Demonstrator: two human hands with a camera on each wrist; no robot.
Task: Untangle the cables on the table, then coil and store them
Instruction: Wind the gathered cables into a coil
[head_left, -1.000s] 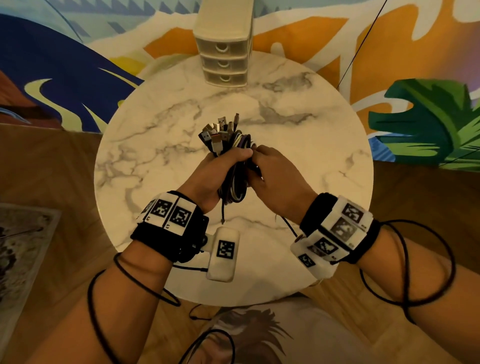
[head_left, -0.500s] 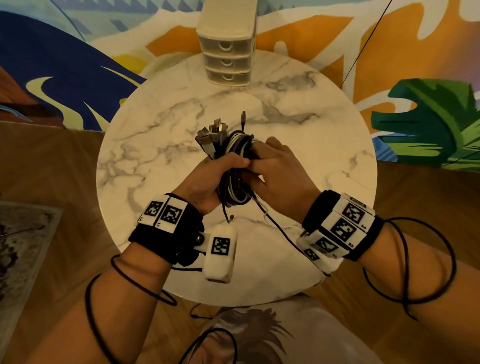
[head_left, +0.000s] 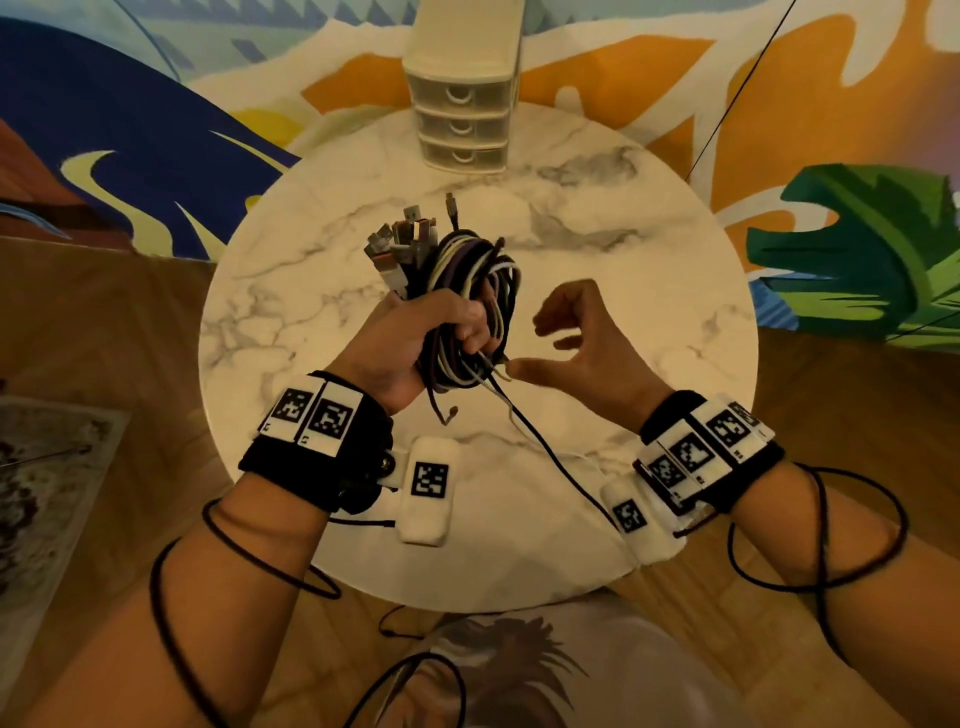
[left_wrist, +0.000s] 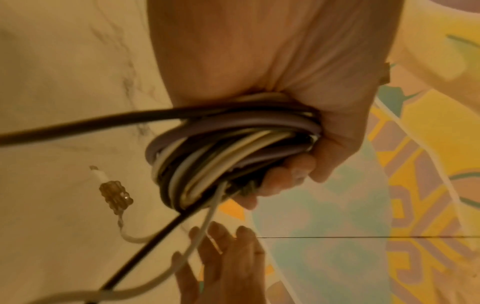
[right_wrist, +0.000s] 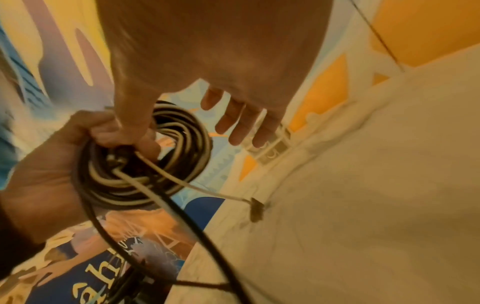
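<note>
My left hand (head_left: 441, 332) grips a coiled bundle of black, white and purple cables (head_left: 467, 280) above the marble table (head_left: 649, 270). Several USB plugs (head_left: 402, 247) stick up from the top of the bundle. My right hand (head_left: 558, 343) is just right of the coil, fingers relaxed and holding nothing, its thumb close to the loose ends. A black cable end (head_left: 550, 452) and a thin white one trail down from the coil toward my right wrist. The left wrist view shows the coil (left_wrist: 228, 148) in my fist and a small connector (left_wrist: 114, 195) dangling. The right wrist view shows the coil (right_wrist: 155, 164).
A cream three-drawer unit (head_left: 462, 104) stands at the table's far edge, all drawers closed. Bare marble lies around my hands. Thin black sensor cords loop round both forearms. A painted wall rises behind the table and wooden floor surrounds it.
My right hand has let go of the bundle and moved off to the right. The left hand keeps its grip and has raised the coil a little; loose ends now hang free.
</note>
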